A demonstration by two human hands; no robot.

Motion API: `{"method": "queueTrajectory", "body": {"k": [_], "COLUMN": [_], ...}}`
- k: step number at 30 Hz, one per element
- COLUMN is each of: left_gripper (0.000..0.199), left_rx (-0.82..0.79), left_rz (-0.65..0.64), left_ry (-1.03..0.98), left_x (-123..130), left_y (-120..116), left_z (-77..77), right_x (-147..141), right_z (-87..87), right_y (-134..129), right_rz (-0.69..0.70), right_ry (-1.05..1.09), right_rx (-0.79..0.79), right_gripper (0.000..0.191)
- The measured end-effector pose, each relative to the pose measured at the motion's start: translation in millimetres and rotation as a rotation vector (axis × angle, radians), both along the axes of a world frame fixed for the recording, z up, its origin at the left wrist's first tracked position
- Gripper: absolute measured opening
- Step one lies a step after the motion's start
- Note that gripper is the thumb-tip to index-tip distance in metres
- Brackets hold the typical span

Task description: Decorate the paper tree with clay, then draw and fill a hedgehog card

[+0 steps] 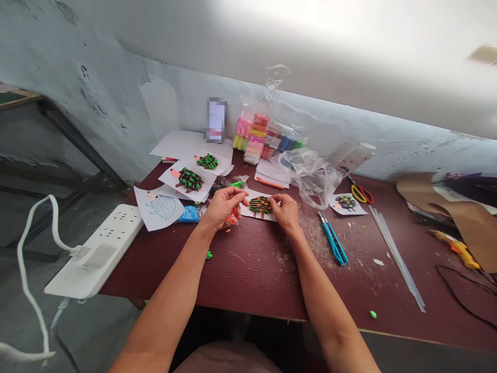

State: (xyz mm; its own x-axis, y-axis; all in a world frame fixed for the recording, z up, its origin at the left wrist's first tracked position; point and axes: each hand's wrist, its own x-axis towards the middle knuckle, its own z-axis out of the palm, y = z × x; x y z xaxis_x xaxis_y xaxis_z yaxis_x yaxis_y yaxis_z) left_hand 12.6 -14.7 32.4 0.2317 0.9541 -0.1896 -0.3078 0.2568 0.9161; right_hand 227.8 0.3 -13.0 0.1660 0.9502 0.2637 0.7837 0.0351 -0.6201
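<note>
My left hand [224, 208] is closed, thumb and forefinger pinched together. Orange clay [232, 217], partly in clear wrap, shows under its fingers. Just to its right lies a white paper card with a hedgehog picture [260, 205], its dark back of spines dotted with orange and green bits. The pinched fingertips of my right hand [286, 212] rest at the right side of that hedgehog; anything between them is hidden. Two finished-looking hedgehog cards, one nearer [189, 179] and one farther [208, 161], lie to the left with green dots.
A blue hedgehog drawing [159, 206], a blue clay packet [189, 214] and a power strip [101, 246] are left. Clay packs [260, 135] stand behind. Rightward lie a utility knife [334, 239], scissors [361, 193], another hedgehog card [347, 204], glue sticks [398, 259] and a glue gun [460, 249].
</note>
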Motion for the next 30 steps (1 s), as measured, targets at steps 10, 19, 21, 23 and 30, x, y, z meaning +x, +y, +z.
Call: {"method": "queueTrajectory", "body": {"k": [10,19,21,23,30], "left_gripper": [0.019,0.017,0.018,0.019,0.017], "left_rx": [0.014,0.012,0.014,0.02,0.019], "left_rz": [-0.004,-0.004,-0.006,-0.009,-0.007], "left_ry": [-0.002,-0.004,-0.002,0.003,0.005], "left_x": [-0.6,-0.6,-0.7,-0.9,-1.0], "left_y": [0.7,1.1,1.0,1.1,1.3], "left_z": [-2.1,-3.6,-3.4,-3.3,-3.2], "right_x": [2.7,3.6,4.3,5.1,6.5], "right_z": [-0.7,1.9,2.6,3.1,2.6], "right_y": [0.0,-1.1,-0.9,-0.7,-0.8], "right_rz": [0.033,0.023,0.008,0.006,-0.012], "right_ry": [-0.032,0.023,0.052,0.091,0.283], "right_rx": [-0.014,0.021,0.039,0.064,0.07], "right_gripper": [0.023,0.017,0.017,0.016,0.023]}}
